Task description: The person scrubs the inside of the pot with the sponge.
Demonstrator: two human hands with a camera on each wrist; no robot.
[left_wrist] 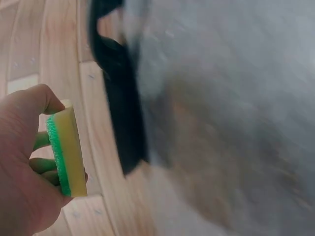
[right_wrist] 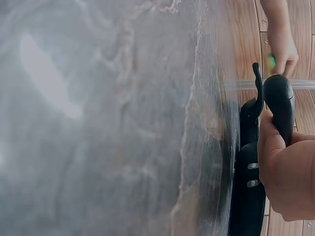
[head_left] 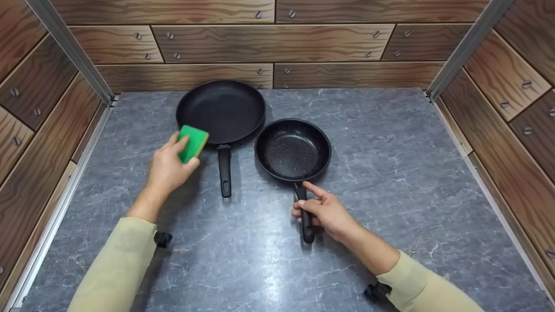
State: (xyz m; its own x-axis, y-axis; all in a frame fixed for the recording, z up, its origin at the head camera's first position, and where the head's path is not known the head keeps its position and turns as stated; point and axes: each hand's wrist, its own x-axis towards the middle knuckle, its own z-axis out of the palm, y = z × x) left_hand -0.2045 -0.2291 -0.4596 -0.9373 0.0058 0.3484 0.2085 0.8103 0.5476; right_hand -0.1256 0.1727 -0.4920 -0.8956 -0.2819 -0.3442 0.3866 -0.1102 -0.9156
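My left hand (head_left: 170, 167) pinches a green and yellow sponge (head_left: 193, 142) between thumb and fingers, held above the lower left rim of the larger black frying pan (head_left: 221, 110). In the left wrist view the sponge (left_wrist: 70, 152) shows its yellow side and green scouring layer. That pan's handle (head_left: 224, 173) points toward me, untouched. To its right stands a smaller speckled frying pan (head_left: 295, 151). My right hand (head_left: 331, 212) grips the smaller pan's handle (head_left: 307, 225), thumb on top and fingers beneath. The right wrist view shows this handle (right_wrist: 280, 101) from its end.
Both pans stand on a grey marbled table (head_left: 381, 173). Wood-patterned panels (head_left: 273, 43) close off the back and both sides, with metal posts (head_left: 78, 52) at the corners. The two pans sit close beside each other.
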